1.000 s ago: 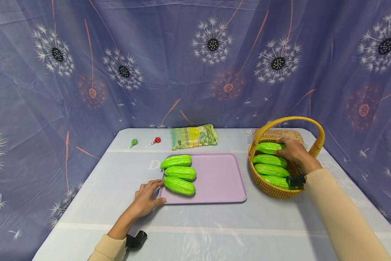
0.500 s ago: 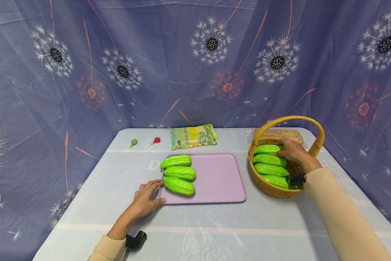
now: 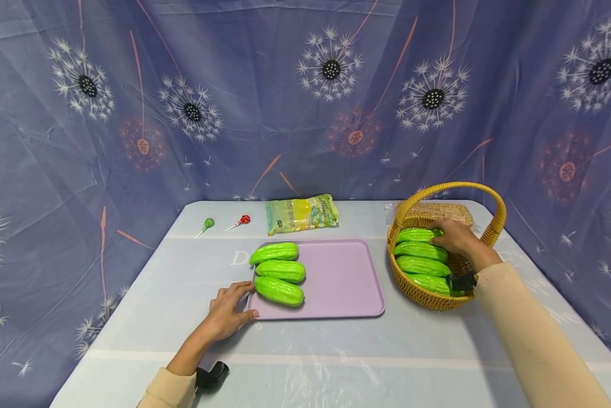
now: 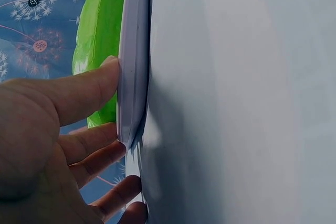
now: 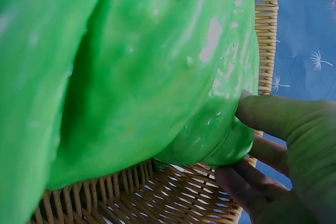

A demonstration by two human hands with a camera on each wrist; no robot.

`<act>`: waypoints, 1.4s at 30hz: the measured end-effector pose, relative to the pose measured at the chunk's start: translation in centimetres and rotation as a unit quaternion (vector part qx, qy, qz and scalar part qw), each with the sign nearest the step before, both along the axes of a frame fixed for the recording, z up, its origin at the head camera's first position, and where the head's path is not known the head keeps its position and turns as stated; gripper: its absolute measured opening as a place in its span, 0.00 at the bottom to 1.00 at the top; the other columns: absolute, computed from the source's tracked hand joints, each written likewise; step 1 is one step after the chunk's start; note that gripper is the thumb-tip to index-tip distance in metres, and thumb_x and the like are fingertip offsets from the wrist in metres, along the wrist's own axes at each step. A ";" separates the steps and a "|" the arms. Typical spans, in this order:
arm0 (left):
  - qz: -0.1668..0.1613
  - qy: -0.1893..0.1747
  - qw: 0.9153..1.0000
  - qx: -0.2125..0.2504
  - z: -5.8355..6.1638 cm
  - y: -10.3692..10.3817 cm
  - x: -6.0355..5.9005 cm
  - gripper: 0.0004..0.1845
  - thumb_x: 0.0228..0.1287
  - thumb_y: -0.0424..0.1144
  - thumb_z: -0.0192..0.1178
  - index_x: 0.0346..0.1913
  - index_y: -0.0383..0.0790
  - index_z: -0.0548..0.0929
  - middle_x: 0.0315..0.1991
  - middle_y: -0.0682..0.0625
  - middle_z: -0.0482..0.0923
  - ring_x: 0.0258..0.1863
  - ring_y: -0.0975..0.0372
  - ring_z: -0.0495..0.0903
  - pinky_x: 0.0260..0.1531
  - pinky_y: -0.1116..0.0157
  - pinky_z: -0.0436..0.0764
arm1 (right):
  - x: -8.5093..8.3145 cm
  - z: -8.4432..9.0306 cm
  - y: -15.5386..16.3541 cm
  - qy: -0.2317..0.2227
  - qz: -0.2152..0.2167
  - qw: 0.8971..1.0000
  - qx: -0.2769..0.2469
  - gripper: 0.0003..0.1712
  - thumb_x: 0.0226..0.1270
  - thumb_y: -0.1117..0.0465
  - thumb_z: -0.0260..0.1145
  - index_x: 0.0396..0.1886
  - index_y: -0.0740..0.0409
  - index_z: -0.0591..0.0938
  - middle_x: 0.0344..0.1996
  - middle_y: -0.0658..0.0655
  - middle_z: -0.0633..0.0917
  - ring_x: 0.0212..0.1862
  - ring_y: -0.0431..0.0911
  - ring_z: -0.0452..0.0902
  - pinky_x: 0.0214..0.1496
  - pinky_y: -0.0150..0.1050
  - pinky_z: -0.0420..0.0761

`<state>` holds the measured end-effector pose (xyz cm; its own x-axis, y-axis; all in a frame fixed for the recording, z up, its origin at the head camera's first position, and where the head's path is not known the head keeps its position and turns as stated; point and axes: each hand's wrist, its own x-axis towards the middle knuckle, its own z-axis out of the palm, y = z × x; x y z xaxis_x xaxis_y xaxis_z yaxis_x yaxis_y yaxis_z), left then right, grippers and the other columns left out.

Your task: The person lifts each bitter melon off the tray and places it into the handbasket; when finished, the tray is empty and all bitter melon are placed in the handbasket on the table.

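Three green bitter gourds [image 3: 280, 274] lie side by side at the left end of a lilac tray [image 3: 343, 281]. My left hand [image 3: 229, 310] rests flat against the tray's near left corner, thumb [image 4: 79, 98] on its rim [image 4: 134, 72]. A wicker basket [image 3: 423, 294] with a hoop handle holds several more gourds [image 3: 420, 265]. My right hand [image 3: 455, 238] is inside the basket, with fingers [image 5: 273, 121] curled round the end of the farthest gourd [image 3: 416, 234], which fills the right wrist view [image 5: 157, 77].
A yellow-green snack packet [image 3: 302, 214] and two lollipops [image 3: 206, 225] [image 3: 243, 220] lie behind the tray. A brown packet [image 3: 440, 211] sits behind the basket. A dark object [image 3: 211, 375] lies by my left forearm. Blue patterned cloth surrounds the table.
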<state>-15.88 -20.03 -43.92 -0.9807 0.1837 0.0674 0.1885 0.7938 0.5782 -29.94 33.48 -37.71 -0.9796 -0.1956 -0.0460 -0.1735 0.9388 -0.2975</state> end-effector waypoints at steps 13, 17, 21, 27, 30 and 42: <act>-0.002 0.013 1.000 0.007 -0.1 0.0 0.1 0.30 0.53 0.41 0.67 0.60 0.38 0.74 0.64 0.44 0.69 0.60 0.46 0.64 0.49 0.49 0.60 | -0.2 -0.3 0.2 -0.009 -0.001 1.000 -0.009 0.26 0.64 0.58 0.62 0.59 0.67 0.75 0.56 0.76 0.74 0.59 0.72 0.64 0.56 0.66 0.65; -0.002 0.007 1.000 0.005 -0.1 0.0 0.0 0.30 0.53 0.41 0.67 0.60 0.38 0.74 0.65 0.44 0.68 0.60 0.46 0.64 0.49 0.48 0.60 | 0.0 -0.4 0.2 -0.010 0.000 1.000 -0.009 0.26 0.64 0.58 0.61 0.59 0.67 0.74 0.56 0.76 0.74 0.58 0.72 0.65 0.56 0.65 0.66; -0.002 0.000 1.000 0.003 -0.1 0.0 -0.1 0.30 0.54 0.42 0.67 0.61 0.39 0.73 0.65 0.44 0.68 0.61 0.47 0.64 0.50 0.48 0.60 | 0.2 -0.3 0.1 -0.001 0.003 1.000 -0.016 0.26 0.64 0.59 0.61 0.59 0.68 0.74 0.56 0.76 0.74 0.59 0.72 0.66 0.57 0.66 0.65; 0.000 -0.005 1.000 0.005 0.0 0.0 -0.1 0.30 0.54 0.42 0.67 0.61 0.39 0.73 0.66 0.45 0.67 0.61 0.47 0.63 0.52 0.47 0.59 | 0.1 -0.2 0.1 -0.010 -0.003 1.000 -0.026 0.27 0.65 0.58 0.61 0.60 0.68 0.73 0.56 0.76 0.74 0.59 0.71 0.66 0.56 0.65 0.65; -0.001 -0.006 1.000 0.005 0.0 0.0 -0.1 0.30 0.54 0.42 0.67 0.61 0.39 0.73 0.66 0.44 0.67 0.61 0.47 0.63 0.52 0.47 0.59 | 0.0 -0.2 0.2 -0.020 -0.006 0.999 -0.031 0.28 0.65 0.56 0.61 0.61 0.67 0.72 0.56 0.76 0.73 0.58 0.71 0.66 0.54 0.64 0.67; 0.001 -0.009 1.000 0.003 -0.1 0.0 -0.2 0.31 0.54 0.42 0.67 0.62 0.39 0.73 0.66 0.45 0.67 0.62 0.47 0.63 0.52 0.47 0.59 | 0.0 0.6 -0.4 -0.002 0.010 0.999 -0.051 0.31 0.67 0.54 0.60 0.64 0.67 0.68 0.61 0.74 0.70 0.60 0.70 0.65 0.56 0.63 0.67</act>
<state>-16.11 -20.05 -43.98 -0.9821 0.1813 0.0508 0.1763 0.7906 0.5865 -29.94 33.11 -37.09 -0.9753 -0.2190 -0.0293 -0.1904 0.9003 -0.3913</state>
